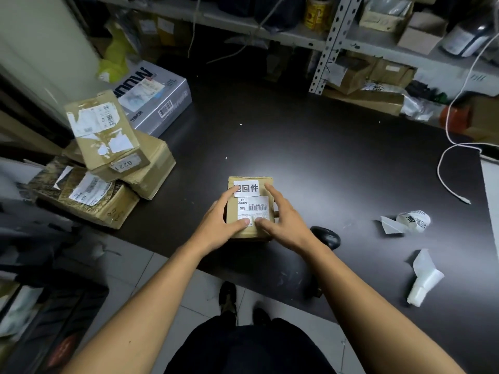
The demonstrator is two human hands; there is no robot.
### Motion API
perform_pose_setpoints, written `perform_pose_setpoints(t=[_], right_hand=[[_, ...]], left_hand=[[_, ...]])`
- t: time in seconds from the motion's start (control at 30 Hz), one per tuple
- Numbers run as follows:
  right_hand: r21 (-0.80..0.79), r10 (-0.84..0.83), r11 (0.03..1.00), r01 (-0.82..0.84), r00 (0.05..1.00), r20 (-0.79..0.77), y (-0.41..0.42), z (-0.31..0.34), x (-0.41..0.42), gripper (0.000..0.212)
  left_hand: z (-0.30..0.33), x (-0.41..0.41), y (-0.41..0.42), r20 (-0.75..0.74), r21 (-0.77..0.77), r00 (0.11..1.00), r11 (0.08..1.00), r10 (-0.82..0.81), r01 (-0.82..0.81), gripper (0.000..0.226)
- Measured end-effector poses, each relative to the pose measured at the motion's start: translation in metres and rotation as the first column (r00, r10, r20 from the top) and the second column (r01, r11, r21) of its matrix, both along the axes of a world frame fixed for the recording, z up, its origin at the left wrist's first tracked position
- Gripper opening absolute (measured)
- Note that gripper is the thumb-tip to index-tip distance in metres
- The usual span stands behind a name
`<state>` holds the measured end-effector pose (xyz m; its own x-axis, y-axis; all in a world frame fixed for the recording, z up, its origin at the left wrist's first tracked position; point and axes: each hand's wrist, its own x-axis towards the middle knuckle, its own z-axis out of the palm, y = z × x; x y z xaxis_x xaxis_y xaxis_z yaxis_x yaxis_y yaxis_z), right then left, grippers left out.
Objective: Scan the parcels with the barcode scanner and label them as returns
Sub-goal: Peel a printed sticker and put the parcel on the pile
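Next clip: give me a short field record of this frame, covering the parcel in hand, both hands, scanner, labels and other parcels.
parcel: small cardboard box on the dark table
return label: white sticker stuck on its top, far end
left hand: fingers straight, pressing the box
right hand: fingers straight, on the box
scanner: black, lying right of the box, unheld
label roll: far right
other parcels: stack at left

Small parcel [249, 209] sits near-centre on the table [337, 147], return label [246, 188] on its far end. Scanner [326, 237] just right of it, label roll [414, 220] farther right. Stacked parcels [108, 160] lie well left.
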<state>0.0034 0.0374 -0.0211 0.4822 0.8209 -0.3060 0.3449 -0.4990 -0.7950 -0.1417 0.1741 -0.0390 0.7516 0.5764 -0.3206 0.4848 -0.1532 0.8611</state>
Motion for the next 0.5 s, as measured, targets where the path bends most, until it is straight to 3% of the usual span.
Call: perform_pose_setpoints(t=[0.23, 0.5], right_hand=[[0.094, 0.251, 0.963, -0.254, 0.967, 0.041, 0.002, 0.007, -0.028, 0.077], [0.121, 0.616, 0.782, -0.611, 0.788, 0.003, 0.021, 0.006, -0.125, 0.079]], left_hand=[[0.016, -0.058, -0.036, 0.039, -0.012, 0.964, 0.965, 0.261, -0.261, 0.079], [0.018, -0.182, -0.087, 0.017, -0.005, 0.804, 0.804, 0.595, -0.595, 0.075]])
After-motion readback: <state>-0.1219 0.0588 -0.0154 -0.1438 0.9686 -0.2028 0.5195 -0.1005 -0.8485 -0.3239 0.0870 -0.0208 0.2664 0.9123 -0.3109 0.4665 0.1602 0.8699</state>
